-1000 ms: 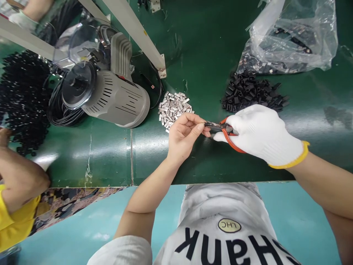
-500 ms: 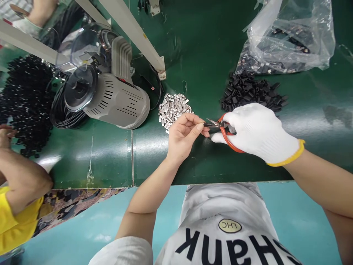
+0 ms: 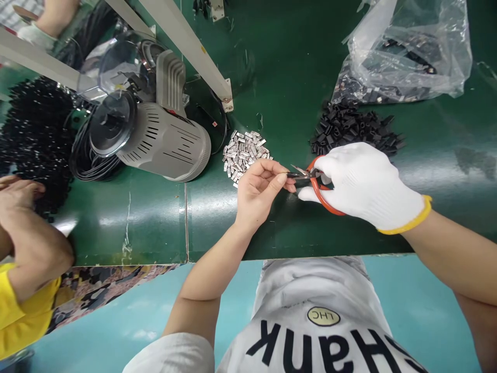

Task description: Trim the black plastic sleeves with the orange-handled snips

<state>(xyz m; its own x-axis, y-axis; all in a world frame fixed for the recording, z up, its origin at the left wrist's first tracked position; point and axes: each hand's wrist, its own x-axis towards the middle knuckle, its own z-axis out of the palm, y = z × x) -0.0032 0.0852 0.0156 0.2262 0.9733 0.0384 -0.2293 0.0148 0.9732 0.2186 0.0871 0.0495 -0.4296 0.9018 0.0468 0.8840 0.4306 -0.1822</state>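
Note:
My bare left hand (image 3: 261, 192) pinches a small black piece (image 3: 292, 175) between thumb and fingers; its exact kind is too small to tell. In a white glove with a yellow cuff, my right hand (image 3: 359, 185) is wrapped round red-handled scissors (image 3: 319, 192). Their blades point left, parted, with the tips beside the black piece at my left fingertips. Just beyond my left hand lies a heap of small silvery metal connector shells (image 3: 245, 151). A pile of black plastic housings (image 3: 351, 127) sits behind my gloved hand.
A clear plastic bag (image 3: 407, 62) of small parts lies at the back right. To the left are a grey machine (image 3: 163, 140), a white post (image 3: 194, 52), coiled black cable (image 3: 87, 160) and a black heap (image 3: 34, 134), where a co-worker's hand (image 3: 19, 194) reaches in.
The co-worker's hand at the left has moved further right, onto the black heap. My two hands stay in nearly the same place, the scissors still at the black piece.

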